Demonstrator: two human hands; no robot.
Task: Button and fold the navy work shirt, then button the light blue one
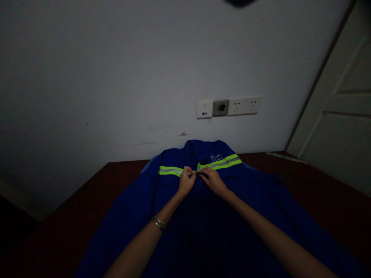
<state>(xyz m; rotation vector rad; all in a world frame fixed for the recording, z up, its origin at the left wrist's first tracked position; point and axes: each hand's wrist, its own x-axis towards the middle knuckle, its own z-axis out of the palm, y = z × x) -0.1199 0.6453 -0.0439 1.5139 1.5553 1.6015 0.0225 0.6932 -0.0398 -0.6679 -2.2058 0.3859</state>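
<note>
A blue work jacket [261,200] with yellow-green reflective stripes [169,170] across the chest lies spread flat on a dark brown table [72,216], collar toward the wall. My left hand [186,180] and my right hand [211,180] meet at the jacket's front opening, level with the reflective stripe. Both hands have their fingers curled and pinch the two front edges of the jacket close together. A thin bracelet [159,222] sits on my left wrist.
A white wall stands right behind the table, with a row of sockets and a switch plate [228,107] above the jacket. A white door [339,116] is at the right. A dark object [240,2] shows at the top edge.
</note>
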